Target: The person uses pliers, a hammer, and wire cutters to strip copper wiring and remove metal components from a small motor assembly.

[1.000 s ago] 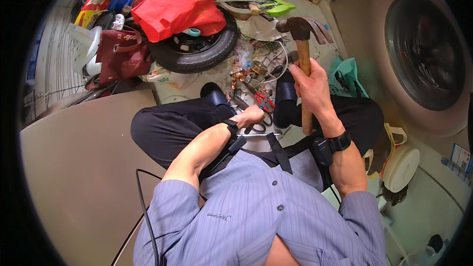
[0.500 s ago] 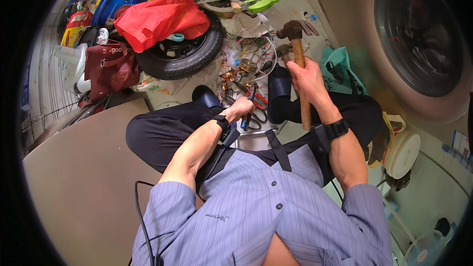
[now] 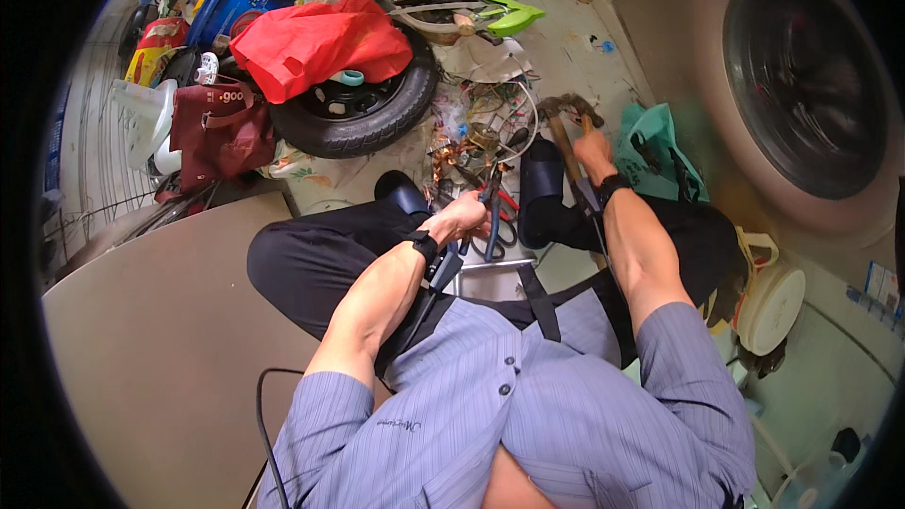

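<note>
My left hand [image 3: 462, 215] is closed around a pair of pliers [image 3: 493, 238] with blue handles, jaws pointing away from me. Just right of it lie a red-handled tool [image 3: 509, 201] and dark loop handles [image 3: 510, 229]. Beyond the jaws sits a small heap of copper scraps [image 3: 443, 153]. My right hand [image 3: 594, 155] is curled around the wooden handle of a hammer [image 3: 588, 121], beside my right foot. A second wooden handle [image 3: 567, 149] slants past it. The rusty heads overlap, so which head belongs to which handle is hard to tell.
A tire [image 3: 377, 132] with a red bag [image 3: 320, 42] on it stands far left, beside a maroon bag [image 3: 222, 132]. A green bag [image 3: 660, 146] lies near my right knee. A front-loading washing machine [image 3: 698, 28] stands right; a pale bucket [image 3: 773, 306] sits below.
My right hand has turned and brought the hammer down from upright beside the other hammer. The long handle no longer points back toward me. My left hand keeps its grip, shifting slightly.
</note>
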`<action>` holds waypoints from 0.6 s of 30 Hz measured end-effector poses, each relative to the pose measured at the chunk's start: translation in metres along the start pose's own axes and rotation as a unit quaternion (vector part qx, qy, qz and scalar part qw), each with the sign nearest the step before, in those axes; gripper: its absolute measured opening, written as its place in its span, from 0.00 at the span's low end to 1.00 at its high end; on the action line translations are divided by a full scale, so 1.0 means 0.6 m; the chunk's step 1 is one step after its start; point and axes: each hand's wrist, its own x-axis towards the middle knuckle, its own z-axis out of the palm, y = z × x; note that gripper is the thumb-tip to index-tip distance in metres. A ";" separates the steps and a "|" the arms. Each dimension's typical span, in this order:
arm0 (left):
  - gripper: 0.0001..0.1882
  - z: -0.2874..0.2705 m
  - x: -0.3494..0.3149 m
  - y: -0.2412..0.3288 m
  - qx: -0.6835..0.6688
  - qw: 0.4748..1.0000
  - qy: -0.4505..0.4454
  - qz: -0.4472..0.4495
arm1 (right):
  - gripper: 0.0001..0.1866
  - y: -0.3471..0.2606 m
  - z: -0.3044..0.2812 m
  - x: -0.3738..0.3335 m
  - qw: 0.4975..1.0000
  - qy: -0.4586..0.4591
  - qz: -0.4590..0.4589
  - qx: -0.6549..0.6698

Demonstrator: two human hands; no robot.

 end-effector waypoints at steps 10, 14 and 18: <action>0.22 0.008 -0.030 0.027 -0.034 0.998 -0.057 -0.006 | 0.22 -0.037 -0.023 -0.097 0.945 -0.020 -0.323 -0.044; 0.28 0.014 -0.022 0.028 -0.005 0.996 -0.087 0.016 | 0.24 -0.036 0.003 -0.161 0.856 -0.288 -0.404 0.146; 0.28 0.019 -0.039 0.041 -0.014 0.996 -0.091 0.012 | 0.14 -0.050 -0.011 -0.160 0.869 -0.362 -0.309 0.136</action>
